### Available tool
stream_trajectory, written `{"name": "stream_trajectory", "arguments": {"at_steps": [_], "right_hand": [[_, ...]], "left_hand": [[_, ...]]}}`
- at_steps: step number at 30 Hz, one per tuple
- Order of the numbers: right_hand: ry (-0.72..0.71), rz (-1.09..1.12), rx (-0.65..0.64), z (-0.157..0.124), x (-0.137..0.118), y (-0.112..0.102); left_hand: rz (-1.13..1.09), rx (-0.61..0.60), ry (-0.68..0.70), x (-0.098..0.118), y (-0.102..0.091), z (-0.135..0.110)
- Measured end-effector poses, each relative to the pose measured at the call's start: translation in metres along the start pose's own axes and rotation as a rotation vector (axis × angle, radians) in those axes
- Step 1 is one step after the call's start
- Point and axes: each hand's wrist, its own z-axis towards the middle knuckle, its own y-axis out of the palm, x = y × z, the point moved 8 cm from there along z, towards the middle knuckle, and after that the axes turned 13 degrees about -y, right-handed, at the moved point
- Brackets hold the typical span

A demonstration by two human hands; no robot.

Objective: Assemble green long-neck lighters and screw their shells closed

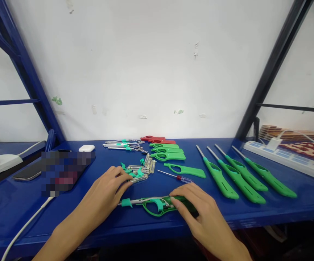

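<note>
A partly assembled long-neck gas lighter (157,207) lies at the table's front, its green handle shell open to view, with a teal trigger, a wire and a metal tube inside. My right hand (197,208) is closed around the back of its handle, covering that end. My left hand (108,188) is at a small pile of parts, thumb and forefinger pinching the near end of a clear fuel tank (141,178). More clear tanks (149,163) and small teal pieces (129,170) lie beside those fingertips. A screwdriver (182,178) rests behind my right hand.
Green half shells (186,170) and red ones (159,140) lie behind, beside metal tubes (119,145). Several whole green lighters (224,181) lie on the right, near a power strip (287,159). Phones (30,171), a white earphone case (86,148) and a cable (26,226) are on the left.
</note>
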Motion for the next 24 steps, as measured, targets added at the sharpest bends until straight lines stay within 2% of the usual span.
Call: {"name": "stream_trajectory", "arguments": {"at_steps": [8, 13, 17, 21, 24], "right_hand": [[0.002, -0.008, -0.002, -0.001, 0.000, 0.000], [0.009, 0.021, -0.002, 0.006, -0.002, -0.002], [-0.005, -0.022, -0.074, 0.037, -0.009, -0.001], [-0.154, -0.119, -0.217, 0.081, -0.028, 0.010], [-0.207, -0.122, -0.285, 0.099, -0.036, 0.016]], "left_hand": [[0.077, -0.072, -0.008, 0.013, 0.006, 0.014], [0.104, -0.040, 0.001, 0.014, -0.007, 0.015], [0.091, 0.002, 0.023, 0.017, -0.032, 0.011], [-0.003, 0.115, 0.069, 0.029, -0.061, 0.006], [-0.085, 0.164, 0.077, 0.029, -0.068, 0.003]]}}
